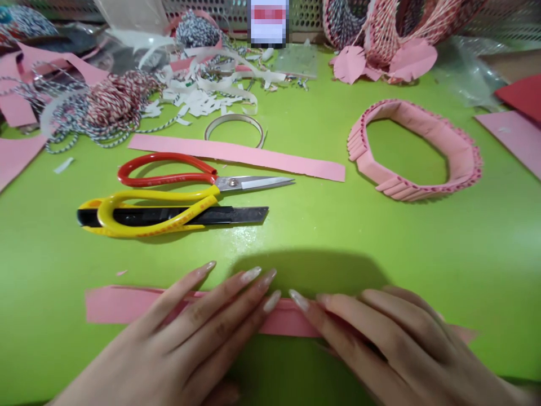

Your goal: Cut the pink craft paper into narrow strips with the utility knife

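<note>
A long pink paper strip lies across the near part of the green table, and its middle is hidden under both hands. My left hand rests on the strip with its long-nailed fingers stretched forward. My right hand presses on the strip to the right, its fingers slightly curled and its fingertips close to those of the left hand. Beyond the hands lie red-handled scissors and a black-and-yellow utility knife. Neither hand touches them.
The green table holds a second pink strip, a ring of folded pink paper, a thin metal hoop, red-and-white twine and white paper scraps. A perforated metal basket stands at the back.
</note>
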{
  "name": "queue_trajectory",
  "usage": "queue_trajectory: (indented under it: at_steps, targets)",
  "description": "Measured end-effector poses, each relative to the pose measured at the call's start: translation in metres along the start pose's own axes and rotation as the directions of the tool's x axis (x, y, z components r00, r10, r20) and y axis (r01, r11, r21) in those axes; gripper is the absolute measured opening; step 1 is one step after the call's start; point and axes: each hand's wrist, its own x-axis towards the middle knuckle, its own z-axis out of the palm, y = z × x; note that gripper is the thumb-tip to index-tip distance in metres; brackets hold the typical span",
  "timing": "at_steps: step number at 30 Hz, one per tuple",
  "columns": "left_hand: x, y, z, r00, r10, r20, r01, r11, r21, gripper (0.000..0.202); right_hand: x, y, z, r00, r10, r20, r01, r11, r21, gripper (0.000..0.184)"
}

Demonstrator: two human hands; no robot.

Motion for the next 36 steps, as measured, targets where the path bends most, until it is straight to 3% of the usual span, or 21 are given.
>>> queue_trajectory:
  at_steps: [5,16,19,24,30,36]
  targets:
    - [0.0,0.001,0.001,1.0,0.005,0.013,-0.005,1.0,0.028,0.068,0.002,-0.003,0.002,0.997,0.068,-0.028,-0.066,0.996,0.061,0.041]
    - [0.001,0.0,-0.001,0.999,0.038,0.024,-0.039,0.998,0.048,0.058,-0.002,-0.001,-0.001,0.999,0.011,0.039,-0.012,0.999,0.03,0.041]
    - [0.001,0.0,-0.001,1.0,0.02,0.006,-0.02,1.0,0.018,0.057,-0.003,-0.002,-0.001,0.999,0.021,0.037,-0.022,0.999,0.03,0.041]
    - [0.003,-0.002,-0.003,0.996,0.085,0.026,-0.087,0.993,0.085,0.052,0.006,-0.002,-0.001,1.0,-0.03,0.0,0.03,0.999,0.019,0.046]
    - [0.015,-0.003,-0.006,0.996,0.092,0.019,-0.093,0.995,0.041,0.058,0.009,-0.003,-0.004,1.0,-0.004,0.003,0.004,0.999,0.034,0.049]
    - [0.028,0.006,-0.008,0.994,0.096,-0.054,-0.093,0.994,0.049,0.043,0.003,-0.002,-0.004,0.999,-0.023,-0.026,0.023,1.0,-0.003,0.045]
